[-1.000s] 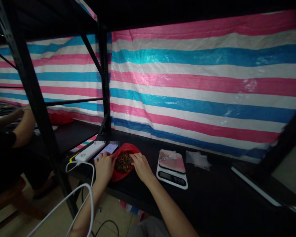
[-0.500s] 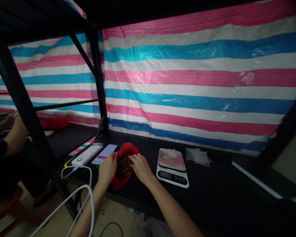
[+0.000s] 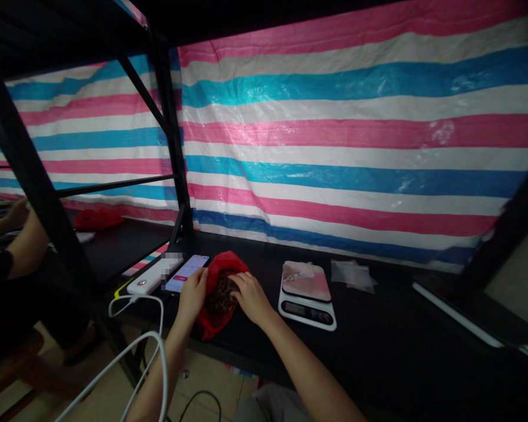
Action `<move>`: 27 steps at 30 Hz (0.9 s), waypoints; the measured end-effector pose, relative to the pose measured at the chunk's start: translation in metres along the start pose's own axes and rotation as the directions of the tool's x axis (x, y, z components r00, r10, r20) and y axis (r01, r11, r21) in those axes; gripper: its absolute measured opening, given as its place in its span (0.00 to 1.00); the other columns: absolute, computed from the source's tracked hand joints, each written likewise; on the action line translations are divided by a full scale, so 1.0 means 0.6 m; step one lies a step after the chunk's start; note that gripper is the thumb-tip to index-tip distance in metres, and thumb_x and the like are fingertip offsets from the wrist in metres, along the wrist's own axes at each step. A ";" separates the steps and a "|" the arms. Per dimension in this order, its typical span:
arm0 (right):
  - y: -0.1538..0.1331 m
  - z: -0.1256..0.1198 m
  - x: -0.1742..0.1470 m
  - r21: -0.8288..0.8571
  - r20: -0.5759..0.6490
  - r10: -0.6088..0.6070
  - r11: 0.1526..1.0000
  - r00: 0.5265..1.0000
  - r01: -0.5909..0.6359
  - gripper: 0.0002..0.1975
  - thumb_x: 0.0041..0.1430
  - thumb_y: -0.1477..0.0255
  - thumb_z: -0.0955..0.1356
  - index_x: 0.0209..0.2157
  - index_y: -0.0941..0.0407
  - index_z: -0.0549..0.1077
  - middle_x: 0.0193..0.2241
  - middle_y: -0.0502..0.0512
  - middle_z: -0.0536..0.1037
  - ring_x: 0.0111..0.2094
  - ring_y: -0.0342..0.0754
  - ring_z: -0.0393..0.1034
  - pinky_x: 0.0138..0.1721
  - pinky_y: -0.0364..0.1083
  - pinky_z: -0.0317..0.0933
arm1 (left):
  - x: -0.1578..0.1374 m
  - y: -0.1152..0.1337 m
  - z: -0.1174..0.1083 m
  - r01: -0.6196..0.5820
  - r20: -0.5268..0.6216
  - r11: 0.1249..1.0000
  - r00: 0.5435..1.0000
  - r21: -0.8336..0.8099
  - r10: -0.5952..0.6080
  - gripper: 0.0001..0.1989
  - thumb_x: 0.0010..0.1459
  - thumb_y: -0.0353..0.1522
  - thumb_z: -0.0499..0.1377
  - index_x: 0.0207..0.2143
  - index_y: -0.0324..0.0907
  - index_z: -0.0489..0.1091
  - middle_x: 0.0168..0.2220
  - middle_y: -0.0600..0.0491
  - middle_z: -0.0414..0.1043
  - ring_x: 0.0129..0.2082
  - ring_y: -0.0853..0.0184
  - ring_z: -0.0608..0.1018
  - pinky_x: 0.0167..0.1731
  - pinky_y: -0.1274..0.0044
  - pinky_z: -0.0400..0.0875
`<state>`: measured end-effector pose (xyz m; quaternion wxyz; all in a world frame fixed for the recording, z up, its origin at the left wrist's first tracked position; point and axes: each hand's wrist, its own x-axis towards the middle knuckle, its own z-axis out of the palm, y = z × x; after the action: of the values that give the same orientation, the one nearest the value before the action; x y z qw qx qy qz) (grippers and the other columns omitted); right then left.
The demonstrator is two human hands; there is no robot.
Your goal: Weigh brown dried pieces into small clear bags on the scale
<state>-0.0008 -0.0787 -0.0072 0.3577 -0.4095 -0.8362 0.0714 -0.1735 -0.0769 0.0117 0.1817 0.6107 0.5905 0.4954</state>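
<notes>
At red bag (image 3: 227, 261), left hand (image 3: 193, 293) gripping it; right hand (image 3: 249, 296) bent over contents (image 3: 220, 297), grip unclear.

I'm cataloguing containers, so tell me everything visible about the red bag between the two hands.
The red bag looks like thin, crinkled plastic. Its mouth is open, showing many small brown pieces inside. It sits on the black table near the front edge, between phone and scale. The left hand seems to pinch its left rim; the right hand is over its right side, at the pieces.
</notes>
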 end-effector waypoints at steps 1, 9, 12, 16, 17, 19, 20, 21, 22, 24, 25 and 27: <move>0.000 0.000 0.000 0.015 -0.004 -0.003 1.000 1.000 0.004 0.21 0.50 0.79 0.67 0.47 0.56 0.67 0.42 0.55 0.72 0.45 0.48 0.62 0.48 0.47 0.56 | 0.000 -0.003 0.001 0.004 -0.006 1.000 1.000 -0.015 -0.005 0.20 0.52 0.42 0.47 0.33 0.37 0.70 0.32 0.48 0.73 0.35 0.58 0.73 0.38 0.71 0.64; 0.003 0.002 0.001 0.132 -0.019 0.004 0.991 1.000 -0.001 0.20 0.49 0.80 0.67 0.46 0.55 0.68 0.40 0.55 0.72 0.44 0.49 0.63 0.47 0.47 0.57 | 0.005 -0.004 0.022 -0.017 -0.007 0.993 1.000 -0.115 0.016 0.18 0.51 0.42 0.49 0.27 0.38 0.69 0.26 0.51 0.72 0.30 0.62 0.72 0.34 0.73 0.65; 0.006 0.007 0.002 0.187 -0.029 0.021 0.982 0.999 -0.015 0.20 0.48 0.79 0.68 0.45 0.55 0.69 0.40 0.55 0.72 0.44 0.49 0.64 0.47 0.47 0.57 | 0.005 -0.003 0.022 -0.022 -0.029 0.991 0.999 -0.129 0.018 0.20 0.52 0.43 0.48 0.30 0.37 0.70 0.29 0.50 0.73 0.32 0.61 0.73 0.35 0.72 0.65; 0.012 0.015 0.006 0.292 -0.056 0.082 0.954 0.995 -0.063 0.20 0.46 0.78 0.69 0.44 0.54 0.70 0.40 0.54 0.73 0.43 0.49 0.65 0.47 0.48 0.58 | 0.000 -0.001 0.008 -0.014 -0.102 0.999 0.995 -0.050 0.009 0.22 0.54 0.43 0.46 0.32 0.36 0.70 0.31 0.48 0.73 0.32 0.61 0.73 0.33 0.73 0.66; 0.013 0.017 0.007 0.328 -0.065 0.100 0.942 0.993 -0.073 0.20 0.46 0.78 0.69 0.43 0.54 0.70 0.40 0.54 0.73 0.43 0.49 0.66 0.47 0.49 0.58 | -0.003 0.002 0.002 -0.015 -0.127 1.000 0.992 0.004 0.015 0.21 0.55 0.43 0.45 0.33 0.37 0.69 0.31 0.48 0.73 0.31 0.61 0.73 0.32 0.73 0.66; 0.015 0.019 0.010 0.406 -0.078 0.126 0.910 0.989 -0.083 0.19 0.46 0.78 0.69 0.43 0.54 0.70 0.39 0.54 0.74 0.41 0.48 0.67 0.45 0.49 0.60 | -0.011 0.013 -0.009 0.001 -0.192 0.988 0.981 0.152 0.029 0.20 0.56 0.42 0.44 0.35 0.38 0.68 0.31 0.48 0.72 0.30 0.62 0.73 0.31 0.74 0.65; 0.015 0.020 0.011 0.445 -0.085 0.135 0.892 0.987 -0.083 0.19 0.46 0.78 0.69 0.42 0.54 0.70 0.39 0.53 0.74 0.40 0.48 0.68 0.44 0.49 0.61 | -0.016 0.021 -0.014 0.022 -0.233 0.973 0.972 0.231 0.034 0.19 0.57 0.41 0.44 0.36 0.39 0.68 0.31 0.48 0.72 0.30 0.62 0.73 0.30 0.74 0.64; 0.014 0.020 0.012 0.480 -0.091 0.143 0.874 0.985 -0.083 0.19 0.46 0.78 0.69 0.42 0.54 0.70 0.39 0.53 0.74 0.40 0.48 0.68 0.43 0.48 0.62 | -0.021 0.031 -0.018 0.043 -0.273 0.953 0.961 0.300 0.043 0.17 0.57 0.40 0.44 0.38 0.40 0.67 0.32 0.48 0.72 0.30 0.62 0.73 0.30 0.74 0.64; 0.013 0.019 0.012 0.511 -0.095 0.153 0.855 0.984 -0.083 0.18 0.46 0.77 0.69 0.42 0.54 0.71 0.39 0.53 0.75 0.39 0.48 0.69 0.41 0.48 0.62 | -0.027 0.041 -0.021 0.056 -0.310 0.937 0.949 0.346 0.058 0.16 0.57 0.39 0.45 0.39 0.40 0.66 0.33 0.48 0.71 0.30 0.62 0.73 0.29 0.74 0.64; 0.007 0.013 0.014 0.565 -0.114 0.171 0.822 0.979 -0.078 0.18 0.46 0.76 0.69 0.42 0.54 0.71 0.39 0.52 0.75 0.38 0.47 0.70 0.39 0.47 0.63 | -0.037 0.061 -0.023 0.029 -0.364 0.929 0.924 0.370 0.116 0.14 0.58 0.37 0.46 0.42 0.40 0.63 0.37 0.49 0.70 0.30 0.64 0.73 0.29 0.75 0.64; 0.004 0.008 0.014 0.586 -0.135 0.180 0.807 0.974 -0.068 0.18 0.46 0.76 0.69 0.42 0.53 0.71 0.39 0.52 0.75 0.38 0.47 0.70 0.40 0.47 0.63 | -0.042 0.071 -0.022 -0.010 -0.389 0.932 0.907 0.363 0.161 0.14 0.57 0.37 0.47 0.43 0.40 0.62 0.39 0.48 0.69 0.32 0.65 0.73 0.30 0.75 0.65; 0.000 -0.010 0.014 0.619 -0.197 0.201 0.784 0.960 -0.037 0.18 0.47 0.75 0.68 0.43 0.53 0.70 0.41 0.52 0.74 0.40 0.47 0.69 0.41 0.47 0.63 | -0.049 0.088 -0.014 -0.124 -0.429 0.928 0.859 0.352 0.278 0.14 0.57 0.35 0.48 0.44 0.39 0.61 0.44 0.46 0.66 0.40 0.63 0.72 0.36 0.73 0.65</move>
<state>-0.0001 -0.0733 0.0019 0.5685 -0.3304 -0.6881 0.3068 -0.1465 -0.1187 0.0464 -0.1196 0.5515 0.6197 0.5455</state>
